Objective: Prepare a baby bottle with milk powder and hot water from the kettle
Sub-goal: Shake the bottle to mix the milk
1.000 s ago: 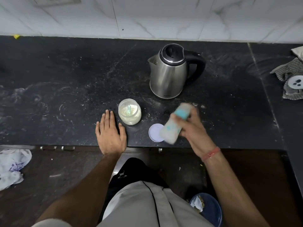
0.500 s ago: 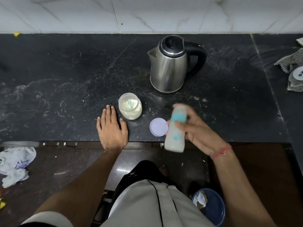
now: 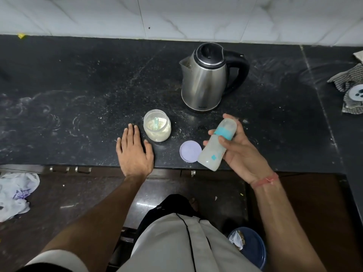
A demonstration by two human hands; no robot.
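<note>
Counter (image 3: pixel 78 79): dark stone worktop, dusted with pale powder specks and smeared rings, running the width of the view below a white tiled wall (image 3: pixel 176 14)
Kettle (image 3: pixel 204 79): steel body, black lid and handle, upright toward the back edge of the counter, right of centre, handle pointing right
Cloth (image 3: pixel 347 89): striped rag bunched at the right edge of the counter, a small white round piece lying on it
Right hand (image 3: pixel 241 154): raised above the front edge of the counter, fingers and thumb wrapped round the baby bottle, a red thread at the wrist
Left hand (image 3: pixel 133 152): flat on the counter at the front edge, palm down, fingers straight and together, holding nothing, just beside the powder jar
Baby bottle (image 3: pixel 216 148): held off the surface in the right hand, tilted with its cap end up and away, teal collar ring, cloudy pale contents inside
Powder jar (image 3: pixel 157 125): clear, lidless, upright near the front edge, between the left hand and the kettle, part full of pale powder
Lid (image 3: pixel 190 151): lilac disc flat on the counter by the front edge, partly behind the bottle's base
Scoop (image 3: pixel 156 123): teal handle standing in the powder inside the jar
</note>
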